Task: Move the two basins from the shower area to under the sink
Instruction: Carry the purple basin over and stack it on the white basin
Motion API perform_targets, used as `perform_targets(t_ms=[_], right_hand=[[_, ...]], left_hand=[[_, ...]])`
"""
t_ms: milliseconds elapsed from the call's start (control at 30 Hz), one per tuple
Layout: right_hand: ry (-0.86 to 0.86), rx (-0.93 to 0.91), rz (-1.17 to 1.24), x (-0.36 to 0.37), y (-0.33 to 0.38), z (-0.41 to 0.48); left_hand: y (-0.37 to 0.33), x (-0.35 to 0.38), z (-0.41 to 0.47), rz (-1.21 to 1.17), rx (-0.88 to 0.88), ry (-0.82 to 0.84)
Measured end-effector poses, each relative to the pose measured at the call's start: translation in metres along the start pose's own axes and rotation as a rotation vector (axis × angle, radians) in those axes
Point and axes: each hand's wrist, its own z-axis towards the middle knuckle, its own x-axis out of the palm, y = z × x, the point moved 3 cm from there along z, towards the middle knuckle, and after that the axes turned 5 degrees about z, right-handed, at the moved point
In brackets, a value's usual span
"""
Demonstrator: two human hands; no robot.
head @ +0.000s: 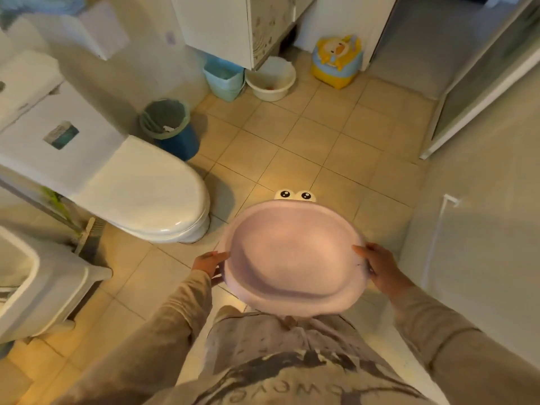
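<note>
While held at waist height above the tiled floor (292, 135), pink basin (293, 258) presents as round, shallow, with broad rolled rim; two cartoon eyes (295, 195) stand up at far edge. Interior looks empty and slightly blurred.

Left hand (209, 263) closed on basin's left rim, thumb over top edge, remaining fingers underneath and out of sight. Right hand (378, 266) closed on right rim likewise, thumb lying on rim's upper face. Both sleeves beige, reaching from bottom corners of view.

Basin sits directly between both hands, level, clear of floor, just ahead of torso.

Second basin (270, 78), white, noted on floor at far side of room, partly beneath white cabinet (216, 27), touching or just beside pale blue bin (225, 80). Small reddish item inside; identity cannot be told. Yellow duck-themed potty (336, 62) to its right. Toilet (152, 194) with lid shut at left, blue waste bin (172, 127) with green liner just behind it. Sink edge (17, 276) at lower left.
</note>
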Motion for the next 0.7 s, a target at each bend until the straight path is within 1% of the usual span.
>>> perform_targets(t_ms=[100,267,367,500,600,700], right_hand=[[-0.018,-0.028,0.036,-0.016,0.032,0.023],[-0.018,0.004,0.106,-0.03,0.066,0.062],[-0.067,0.018,0.157,-0.034,0.086,0.089],[-0.092,0.019,0.143,-0.037,0.123,0.131],[-0.162,0.075,0.202,-0.039,0.154,0.161],[-0.185,0.082,0.247,-0.039,0.189,0.187]], left_hand=[[-0.026,0.033,0.01,0.001,-0.012,0.009],[-0.079,0.081,0.037,0.061,0.0,0.028],[-0.115,0.11,0.063,0.109,-0.018,0.044],[-0.179,0.152,0.101,0.15,-0.009,0.088],[-0.232,0.182,0.117,0.163,-0.004,0.108],[-0.285,0.208,0.13,0.182,-0.018,0.154]])
